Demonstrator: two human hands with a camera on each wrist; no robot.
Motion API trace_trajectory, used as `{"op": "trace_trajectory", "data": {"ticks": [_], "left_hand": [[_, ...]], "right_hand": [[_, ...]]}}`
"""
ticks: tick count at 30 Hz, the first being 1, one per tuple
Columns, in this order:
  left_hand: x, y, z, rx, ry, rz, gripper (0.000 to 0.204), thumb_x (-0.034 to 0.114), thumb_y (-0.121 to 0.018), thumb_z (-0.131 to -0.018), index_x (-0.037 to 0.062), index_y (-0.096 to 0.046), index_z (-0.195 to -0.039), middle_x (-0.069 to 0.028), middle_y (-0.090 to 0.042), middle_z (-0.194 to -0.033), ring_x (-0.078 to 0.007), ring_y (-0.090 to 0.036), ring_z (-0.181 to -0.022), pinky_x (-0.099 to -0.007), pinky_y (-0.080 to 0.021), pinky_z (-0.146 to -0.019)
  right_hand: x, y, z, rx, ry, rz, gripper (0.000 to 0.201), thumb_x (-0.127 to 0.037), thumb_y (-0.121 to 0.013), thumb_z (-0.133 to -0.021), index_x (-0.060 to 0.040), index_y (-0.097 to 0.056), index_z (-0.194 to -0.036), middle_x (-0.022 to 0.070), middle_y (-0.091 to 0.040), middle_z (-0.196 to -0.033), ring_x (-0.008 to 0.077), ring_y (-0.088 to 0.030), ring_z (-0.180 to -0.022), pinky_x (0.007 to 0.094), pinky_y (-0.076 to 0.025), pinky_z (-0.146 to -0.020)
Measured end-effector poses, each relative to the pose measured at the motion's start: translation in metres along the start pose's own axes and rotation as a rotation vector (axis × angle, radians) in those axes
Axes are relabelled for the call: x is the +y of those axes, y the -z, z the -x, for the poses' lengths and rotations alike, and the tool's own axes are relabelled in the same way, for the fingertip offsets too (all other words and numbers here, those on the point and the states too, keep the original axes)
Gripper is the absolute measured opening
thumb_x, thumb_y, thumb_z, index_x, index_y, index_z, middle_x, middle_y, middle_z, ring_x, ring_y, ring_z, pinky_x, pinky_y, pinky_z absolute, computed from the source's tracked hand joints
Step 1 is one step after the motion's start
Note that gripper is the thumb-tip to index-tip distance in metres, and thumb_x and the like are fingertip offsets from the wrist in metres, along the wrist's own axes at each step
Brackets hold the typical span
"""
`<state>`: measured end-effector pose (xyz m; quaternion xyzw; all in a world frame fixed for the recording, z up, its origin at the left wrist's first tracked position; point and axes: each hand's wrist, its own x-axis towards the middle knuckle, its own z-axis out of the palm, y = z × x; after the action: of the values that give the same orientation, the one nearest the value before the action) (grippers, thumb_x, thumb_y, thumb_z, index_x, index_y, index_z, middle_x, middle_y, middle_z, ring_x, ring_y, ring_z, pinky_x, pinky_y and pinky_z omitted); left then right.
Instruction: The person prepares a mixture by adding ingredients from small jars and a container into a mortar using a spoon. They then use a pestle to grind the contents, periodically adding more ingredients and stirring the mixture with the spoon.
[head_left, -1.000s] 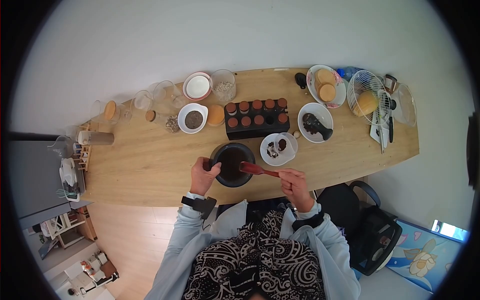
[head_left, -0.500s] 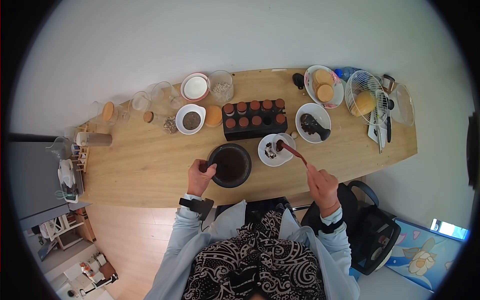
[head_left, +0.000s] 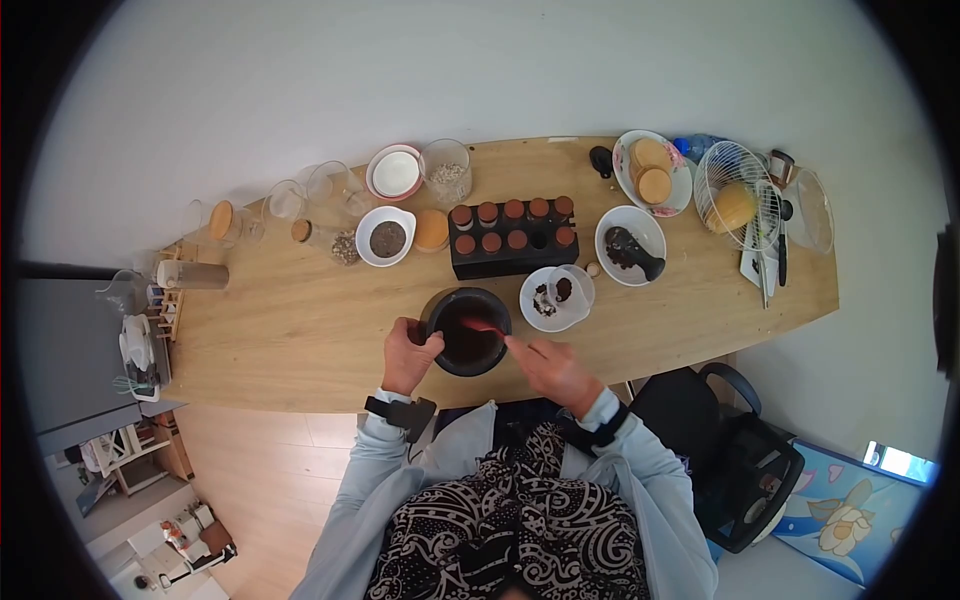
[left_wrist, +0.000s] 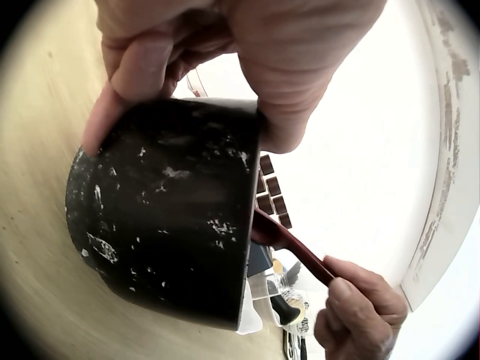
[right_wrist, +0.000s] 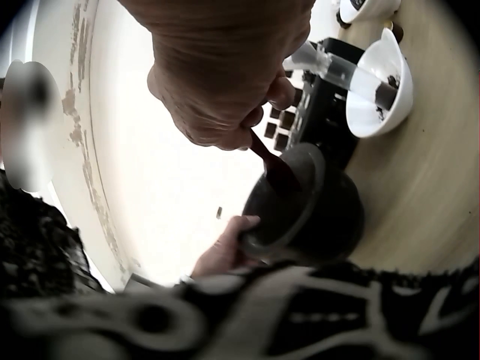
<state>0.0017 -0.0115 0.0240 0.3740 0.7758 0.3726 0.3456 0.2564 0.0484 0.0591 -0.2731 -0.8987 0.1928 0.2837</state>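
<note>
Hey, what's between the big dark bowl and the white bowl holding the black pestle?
The head view shows another white bowl there, with a clear cup in it.

On one desk [head_left: 300,345] we are counting one mortar [left_wrist: 165,210], one spoon [left_wrist: 304,256] and one pestle [head_left: 651,267]. We are tallying one rack [head_left: 490,268] with nine brown caps [head_left: 513,207] showing: five in the far row, four in the near one. We are finding three white bowls [head_left: 408,220] standing apart, two nested bowls [head_left: 396,174], and one flowered bowl [head_left: 681,186] holding two tan lids [head_left: 655,185]. We are also noting one clear cup [head_left: 580,275], one basket [head_left: 705,170], one yellow squash [head_left: 735,206] and one blue bottle [head_left: 700,147]. The overlapping glass jars [head_left: 330,185] we are leaving uncounted, being too faint to tell.
</note>
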Motion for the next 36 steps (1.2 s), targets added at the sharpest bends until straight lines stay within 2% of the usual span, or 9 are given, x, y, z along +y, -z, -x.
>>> {"op": "trace_trajectory", "data": {"ticks": [3,9,14,16,19,22,24,31,36], "left_hand": [[0.007,-0.002,0.003,0.003,0.01,-0.077,0.041,0.021,-0.074,-0.068,-0.0066,-0.057,-0.093,-0.0165,-0.065,-0.077,-0.0249,-0.064,-0.069,-0.0345,-0.051,-0.065],[-0.006,-0.012,0.006,0.095,-0.056,-0.289,0.038,0.017,-0.066,-0.069,-0.007,-0.055,-0.096,-0.0165,-0.063,-0.077,-0.0261,-0.062,-0.07,-0.0353,-0.05,-0.066],[-0.02,-0.014,0.003,0.086,0.03,-0.203,0.038,0.017,-0.065,-0.07,-0.0074,-0.054,-0.097,-0.0176,-0.062,-0.078,-0.0261,-0.061,-0.07,-0.0358,-0.049,-0.065],[-0.025,-0.015,0.001,0.089,0.039,-0.179,0.037,0.016,-0.064,-0.07,-0.0075,-0.053,-0.097,-0.0177,-0.062,-0.078,-0.0259,-0.061,-0.069,-0.0357,-0.049,-0.065],[-0.027,-0.014,0.0,0.083,0.079,-0.115,0.039,0.02,-0.065,-0.071,-0.0067,-0.054,-0.096,-0.0227,-0.063,-0.084,-0.0356,-0.063,-0.079,-0.041,-0.049,-0.073],[-0.031,-0.014,-0.001,0.062,0.121,0.065,0.034,0.016,-0.063,-0.073,-0.0073,-0.054,-0.095,-0.0195,-0.063,-0.082,-0.0285,-0.062,-0.076,-0.0366,-0.049,-0.07],[-0.042,-0.014,-0.002,0.036,0.177,0.187,0.029,0.012,-0.06,-0.074,-0.0063,-0.053,-0.096,-0.011,-0.059,-0.084,-0.0188,-0.055,-0.077,-0.0312,-0.046,-0.069],[-0.052,-0.013,0.006,-0.01,0.303,0.385,0.031,0.01,-0.061,-0.074,-0.0067,-0.053,-0.099,-0.0106,-0.058,-0.085,-0.0169,-0.055,-0.076,-0.03,-0.047,-0.069],[-0.05,-0.008,0.005,-0.108,0.39,0.462,0.041,0.021,-0.069,-0.08,-0.0044,-0.05,-0.106,-0.0083,-0.059,-0.088,-0.0148,-0.056,-0.077,-0.028,-0.047,-0.066]], "right_hand": [[0.001,-0.01,0.003,-0.059,0.053,0.049,0.04,-0.003,-0.064,-0.076,-0.0008,-0.062,-0.115,0.0045,-0.05,-0.07,0.0186,-0.052,-0.056,0.0319,-0.044,-0.048],[-0.002,0.01,0.008,-0.163,0.054,-0.059,0.041,-0.003,-0.061,-0.075,-0.0008,-0.061,-0.116,0.0042,-0.05,-0.072,0.0187,-0.054,-0.06,0.0322,-0.045,-0.051],[0.002,-0.004,0.008,-0.076,-0.032,0.005,0.043,-0.004,-0.061,-0.073,-0.0006,-0.061,-0.116,0.0043,-0.051,-0.073,0.0192,-0.056,-0.063,0.0322,-0.047,-0.054],[0.001,-0.009,0.005,-0.17,0.02,-0.034,0.041,-0.005,-0.062,-0.074,-0.0012,-0.061,-0.115,0.0049,-0.052,-0.074,0.0201,-0.056,-0.062,0.0323,-0.046,-0.053],[-0.003,-0.005,0.003,-0.196,0.047,-0.093,0.037,-0.006,-0.063,-0.077,-0.0014,-0.061,-0.114,0.0054,-0.052,-0.073,0.021,-0.055,-0.06,0.0327,-0.046,-0.053],[-0.002,-0.006,0.001,-0.116,-0.024,-0.121,0.034,-0.007,-0.063,-0.079,-0.0013,-0.062,-0.112,0.0056,-0.052,-0.071,0.0216,-0.055,-0.058,0.0333,-0.046,-0.052],[-0.003,-0.007,-0.001,-0.101,-0.033,-0.118,0.033,-0.007,-0.064,-0.08,-0.0014,-0.062,-0.112,0.0057,-0.052,-0.071,0.0217,-0.055,-0.057,0.0336,-0.046,-0.052],[-0.003,-0.019,-0.005,-0.008,-0.086,-0.163,0.026,-0.005,-0.066,-0.082,-0.0021,-0.065,-0.107,0.0071,-0.055,-0.069,0.0235,-0.056,-0.057,0.0357,-0.044,-0.052],[-0.003,-0.027,-0.009,0.005,-0.141,-0.24,0.023,-0.006,-0.065,-0.083,-0.0011,-0.064,-0.106,0.0099,-0.059,-0.072,0.0256,-0.058,-0.059,0.0346,-0.045,-0.053]]}}
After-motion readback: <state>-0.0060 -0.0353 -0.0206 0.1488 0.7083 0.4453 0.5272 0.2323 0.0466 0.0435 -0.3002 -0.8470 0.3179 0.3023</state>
